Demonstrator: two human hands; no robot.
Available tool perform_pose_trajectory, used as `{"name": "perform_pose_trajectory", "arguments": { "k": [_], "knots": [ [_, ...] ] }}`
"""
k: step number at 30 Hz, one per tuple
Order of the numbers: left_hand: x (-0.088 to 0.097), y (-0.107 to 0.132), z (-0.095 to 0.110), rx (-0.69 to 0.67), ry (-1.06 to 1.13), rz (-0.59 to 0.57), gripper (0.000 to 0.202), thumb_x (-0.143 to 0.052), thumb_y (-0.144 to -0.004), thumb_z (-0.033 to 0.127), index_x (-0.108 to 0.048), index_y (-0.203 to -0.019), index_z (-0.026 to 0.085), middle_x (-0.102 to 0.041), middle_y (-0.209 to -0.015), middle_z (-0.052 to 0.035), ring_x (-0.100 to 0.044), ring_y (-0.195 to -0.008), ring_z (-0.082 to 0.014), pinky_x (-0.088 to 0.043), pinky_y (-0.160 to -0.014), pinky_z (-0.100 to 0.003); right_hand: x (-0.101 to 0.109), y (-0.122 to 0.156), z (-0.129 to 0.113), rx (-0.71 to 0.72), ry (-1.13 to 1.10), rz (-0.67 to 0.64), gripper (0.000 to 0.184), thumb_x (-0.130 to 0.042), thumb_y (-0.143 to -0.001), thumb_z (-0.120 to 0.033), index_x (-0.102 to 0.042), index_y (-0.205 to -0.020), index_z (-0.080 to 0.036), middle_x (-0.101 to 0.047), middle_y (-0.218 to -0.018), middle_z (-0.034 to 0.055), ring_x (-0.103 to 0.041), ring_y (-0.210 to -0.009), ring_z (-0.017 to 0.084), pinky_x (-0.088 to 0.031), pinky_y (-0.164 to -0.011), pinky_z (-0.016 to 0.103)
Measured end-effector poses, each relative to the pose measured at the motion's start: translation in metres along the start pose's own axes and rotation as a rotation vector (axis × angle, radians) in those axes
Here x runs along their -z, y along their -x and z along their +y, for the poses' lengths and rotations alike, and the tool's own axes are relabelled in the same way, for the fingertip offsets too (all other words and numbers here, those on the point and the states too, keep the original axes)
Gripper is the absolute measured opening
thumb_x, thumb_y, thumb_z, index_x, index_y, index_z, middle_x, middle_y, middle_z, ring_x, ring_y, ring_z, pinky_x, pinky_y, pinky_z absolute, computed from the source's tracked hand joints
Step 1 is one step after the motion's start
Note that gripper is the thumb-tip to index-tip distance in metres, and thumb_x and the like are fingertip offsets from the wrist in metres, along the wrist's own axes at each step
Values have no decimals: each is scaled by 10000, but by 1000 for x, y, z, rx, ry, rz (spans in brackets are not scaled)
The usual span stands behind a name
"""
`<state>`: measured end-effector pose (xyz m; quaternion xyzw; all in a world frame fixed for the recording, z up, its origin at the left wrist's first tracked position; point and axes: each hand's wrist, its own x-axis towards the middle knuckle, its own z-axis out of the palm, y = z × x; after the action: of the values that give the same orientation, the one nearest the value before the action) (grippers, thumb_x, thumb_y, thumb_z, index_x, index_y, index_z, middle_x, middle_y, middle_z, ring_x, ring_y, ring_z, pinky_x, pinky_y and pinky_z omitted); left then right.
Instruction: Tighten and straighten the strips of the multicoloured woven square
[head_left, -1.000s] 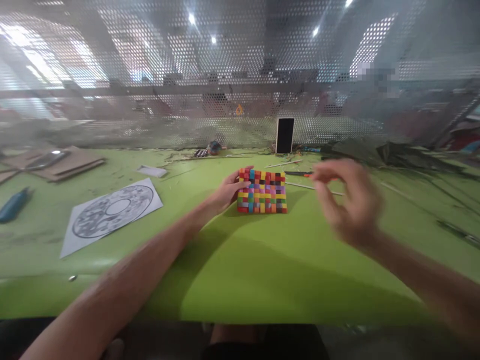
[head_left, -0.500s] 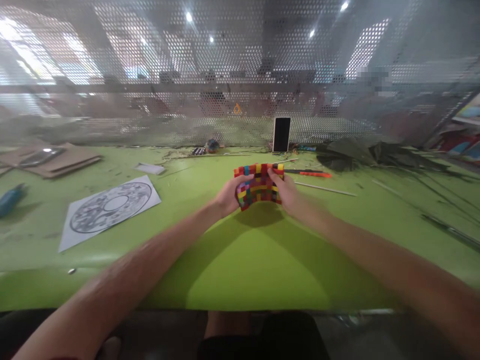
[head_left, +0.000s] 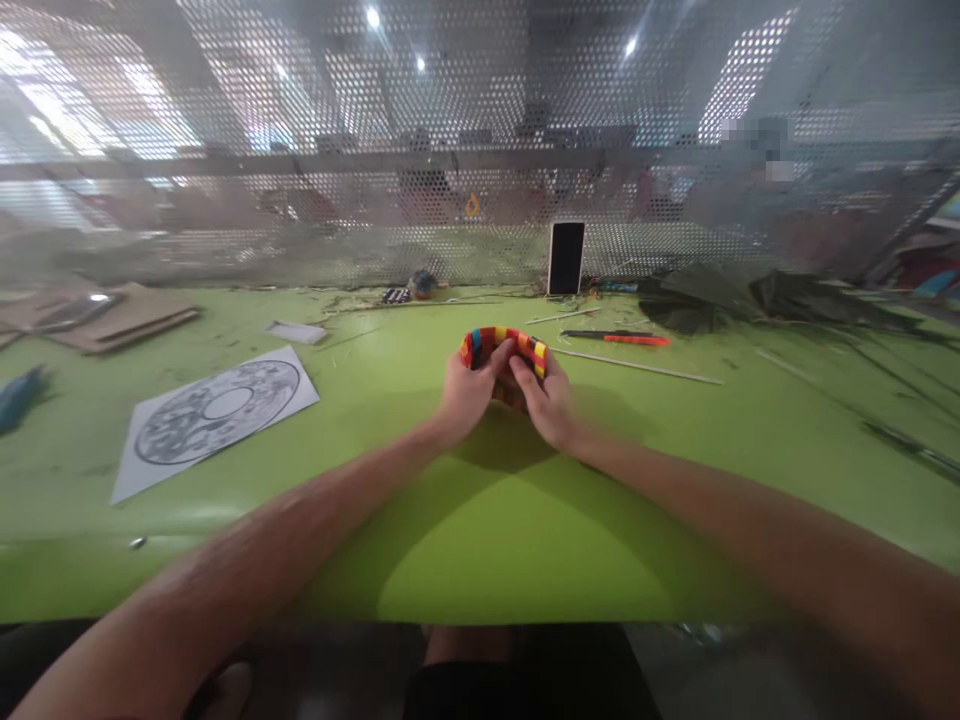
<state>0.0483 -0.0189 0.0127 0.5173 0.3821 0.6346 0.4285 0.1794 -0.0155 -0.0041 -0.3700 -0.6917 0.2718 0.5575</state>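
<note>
A multicoloured woven mat (head_left: 501,343) of small red, yellow, blue and orange squares is curled into an arch above the green table (head_left: 480,530), near its middle. My left hand (head_left: 471,388) grips the mat's left side, fingers closed on it. From the right, my right hand (head_left: 547,400) holds the other side, thumb pressed onto the mat. Both hands touch each other below the arch and hide most of the mat.
A paper sheet with a round black-and-white pattern (head_left: 214,415) lies at the left. A dark phone (head_left: 566,257) leans on the perforated screen behind. An orange-handled tool (head_left: 616,338), thin sticks (head_left: 637,366), cardboard (head_left: 105,318) and dark crumpled material (head_left: 750,295) lie along the back.
The mat lay flat with only my left hand on it. My right hand came in and took its right side, and both hands lifted and bent it into an arch.
</note>
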Motion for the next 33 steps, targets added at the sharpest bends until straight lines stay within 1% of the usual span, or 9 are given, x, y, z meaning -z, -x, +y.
{"name": "perform_pose_trajectory", "arguments": {
  "k": [4, 7, 9, 17, 20, 24, 28, 31, 33],
  "knots": [
    [-2, 2, 2, 50, -50, 96, 254, -766, -826, 408, -756, -921, 173, -773, -909, -66, -721, -816, -203, -594, -765, -314, 9, -5, -1, -113, -41, 25, 419, -559, -918, -606, -685, -982, -211, -727, -899, 59, -669, -838, 238, -546, -785, 371],
    [-4, 4, 5, 57, -64, 121, 238, -793, -798, 391, -768, -888, 171, -774, -876, -61, -715, -792, -196, -597, -743, -300, 12, -3, -6, -160, 5, 18, 475, -529, -912, -649, -668, -788, -212, -648, -678, 31, -611, -657, 212, -511, -635, 342],
    [-3, 4, 6, 58, -74, 117, 242, -803, -787, 390, -775, -874, 167, -773, -851, -60, -712, -776, -194, -597, -728, -295, 14, -1, -6, -139, 80, 0, 498, -501, -927, -650, -659, -739, -216, -601, -615, 23, -588, -626, 209, -495, -619, 341],
    [5, -2, 0, 32, -99, 89, 330, -832, -743, 459, -789, -886, 166, -763, -807, -47, -722, -782, -206, -612, -750, -322, 23, -8, 1, -101, 202, -94, 475, -471, -954, -610, -718, -897, -209, -670, -710, 46, -650, -762, 256, -529, -739, 380],
    [8, -4, 0, 20, -92, 57, 339, -833, -742, 460, -788, -887, 157, -768, -812, -51, -731, -788, -213, -619, -769, -335, 24, -11, 2, -87, 214, -92, 476, -452, -958, -603, -708, -884, -209, -682, -730, 57, -664, -828, 270, -526, -781, 383],
    [12, -7, 4, 106, -48, 7, 374, -843, -735, 477, -777, -932, 165, -781, -861, -60, -748, -870, -240, -626, -837, -371, 29, -18, 5, -85, 275, -111, 490, -453, -942, -622, -659, -773, -212, -634, -664, 37, -620, -710, 233, -509, -718, 364],
    [19, -13, 7, 285, 87, -46, 411, -809, -787, 494, -745, -1007, 152, -783, -954, -106, -753, -942, -273, -633, -865, -429, 32, -23, 11, -244, 211, -41, 522, -509, -893, -687, -640, -709, -216, -613, -607, 30, -607, -648, 224, -514, -669, 368],
    [23, -17, 5, 363, 181, -118, 392, -792, -820, 456, -719, -1046, 143, -772, -1048, -140, -750, -982, -285, -630, -885, -451, 30, -25, 14, -385, 19, 64, 490, -599, -840, -690, -689, -766, -214, -716, -751, 69, -679, -766, 261, -555, -709, 393],
    [24, -17, 2, 405, 201, -156, 395, -793, -824, 445, -708, -1075, 151, -762, -1103, -151, -746, -1009, -289, -623, -907, -453, 27, -25, 15, -443, -134, 77, 452, -652, -813, -662, -721, -841, -217, -764, -896, 89, -710, -872, 278, -580, -763, 409]
  ]
}}
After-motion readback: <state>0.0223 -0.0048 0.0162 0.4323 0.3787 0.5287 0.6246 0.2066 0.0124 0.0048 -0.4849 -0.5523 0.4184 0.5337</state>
